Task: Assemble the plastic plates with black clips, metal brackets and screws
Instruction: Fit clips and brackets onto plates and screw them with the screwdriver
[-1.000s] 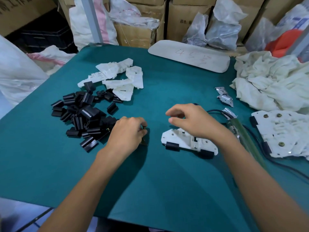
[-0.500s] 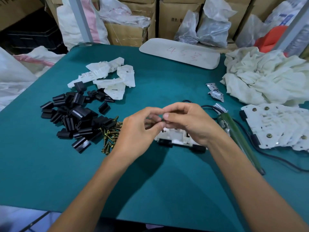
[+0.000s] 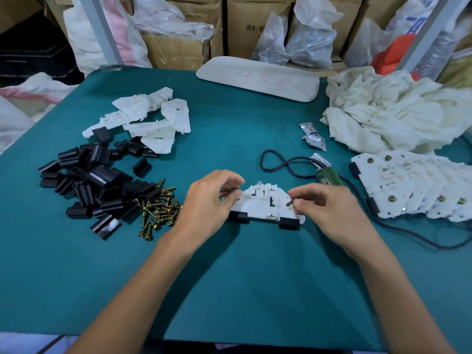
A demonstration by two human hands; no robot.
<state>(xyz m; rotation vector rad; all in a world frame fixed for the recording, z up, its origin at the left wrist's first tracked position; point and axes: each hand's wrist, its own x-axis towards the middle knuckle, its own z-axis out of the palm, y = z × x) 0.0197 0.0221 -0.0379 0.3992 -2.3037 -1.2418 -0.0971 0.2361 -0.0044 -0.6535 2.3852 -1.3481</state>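
We pinch a brass screw (image 3: 290, 202) in the right hand (image 3: 329, 215); left hand (image 3: 209, 203) is closed on something thin, unclear what. White plastic plate (image 3: 264, 204) lies on the table (image 3: 229, 277) between them, black clips (image 3: 288, 223) on. Seat screw upright in its hole, steady the plate.

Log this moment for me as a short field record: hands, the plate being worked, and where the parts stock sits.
left hand: pinching a screw at the plate's left edge
right hand: pinching a screw at the plate's right edge
plate: flat on the table, black clips on its two near corners
loose screws: pile left of the left hand
clips: heap far left
bare plates: behind the clips
brackets: right of centre, far side
finished plates: stacked at right
screwdriver: lying behind the right hand
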